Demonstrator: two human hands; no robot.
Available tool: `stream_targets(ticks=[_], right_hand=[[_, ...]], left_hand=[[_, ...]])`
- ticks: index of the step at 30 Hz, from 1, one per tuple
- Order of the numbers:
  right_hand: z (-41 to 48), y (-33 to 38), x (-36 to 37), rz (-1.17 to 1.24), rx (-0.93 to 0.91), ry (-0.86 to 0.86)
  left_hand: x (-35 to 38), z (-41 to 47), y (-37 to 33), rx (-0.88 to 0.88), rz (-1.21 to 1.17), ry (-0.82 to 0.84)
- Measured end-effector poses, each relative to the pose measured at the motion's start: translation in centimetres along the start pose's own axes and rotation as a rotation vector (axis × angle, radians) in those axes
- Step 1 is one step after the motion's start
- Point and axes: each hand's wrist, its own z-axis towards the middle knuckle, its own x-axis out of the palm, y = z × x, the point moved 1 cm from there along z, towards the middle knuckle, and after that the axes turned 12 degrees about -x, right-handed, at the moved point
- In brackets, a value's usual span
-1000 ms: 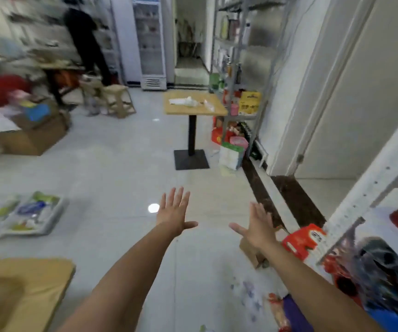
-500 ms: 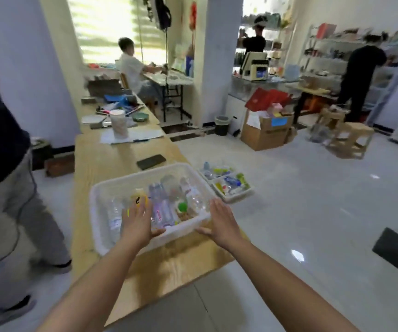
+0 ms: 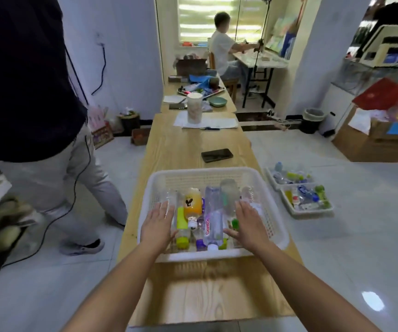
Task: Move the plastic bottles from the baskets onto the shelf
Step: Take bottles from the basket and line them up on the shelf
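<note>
The near end of a long wooden table (image 3: 193, 140) is being taken up by a white plastic basket (image 3: 273, 212). Its near rim is sitting back from the table's front edge, so a strip of bare grained wood is being left in front of it, while its side walls are lying close to the table's long edges. Open tiled floor (image 3: 336, 255) is being left to the right, where two smaller white baskets (image 3: 313, 213) of bottles are sitting side by side, well apart from the table. On the left the way is being narrowed by a standing person (image 3: 25, 92) in grey trousers, with a black cable trailing over the tiles. Both bare forearms are being stretched forward over the near rim. The left hand (image 3: 157, 226) and the right hand (image 3: 248, 224) are being held flat, palms down, fingers straight and close together, thumbs turned inward, above the plastic bottles (image 3: 229, 195) lying on their sides in the basket. Nothing is being gripped, and whether the bottles are being touched cannot be told. Between the hands an orange-filled bottle (image 3: 192, 202) and a clear purple-labelled bottle (image 3: 213, 219) are lying with caps toward the near rim. The basket walls are pierced by a fine lattice, and a black phone (image 3: 216, 155) is lying flat just beyond the basket
</note>
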Motion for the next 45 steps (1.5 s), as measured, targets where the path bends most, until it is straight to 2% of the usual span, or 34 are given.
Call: stream_targets(ticks=[5,10,14,17,22,27,31,34,40,45], right_hand=[[4.2,-2.1,0.4,-0.132,-0.246,0.123],[7.7,-2.8,0.7,-0.274,-0.544,0.25],[10.3,-2.9,1.5,-0.273,-0.659,0.319],[11.6,-2.8,1.9,-0.193,-0.684,0.321],[12.9,-2.2,2.7,-0.128,-0.673,0.276],[14.5,-2.5,3.4,-0.125,-0.643,0.264],[15.0,-2.7,3.3,-0.116,-0.634,0.246],[15.0,-2.5,3.1,-0.109,-0.627,0.246],[14.9,-2.1,2.4,-0.142,-0.622,0.282],[13.8,-1.9,2.7,-0.183,-0.64,0.28]], left_hand=[[0.0,3.1,-2.4,0.018,0.059,-0.036],[0.0,5.6,-4.0,0.044,0.13,0.018],[0.7,6.8,-3.4,-0.144,0.056,0.096],[1.4,7.4,-2.4,-0.323,0.059,0.2],[2.1,8.6,-3.7,-0.465,0.054,0.323],[3.5,8.5,-4.4,-0.633,-0.064,0.338],[3.3,8.8,-4.6,-0.741,-0.272,0.42],[3.9,7.5,-4.6,-0.833,-0.401,0.346],[5.2,4.3,-5.4,-0.934,-0.496,0.17],[5.3,3.0,-5.8,-1.062,-0.561,0.205]])
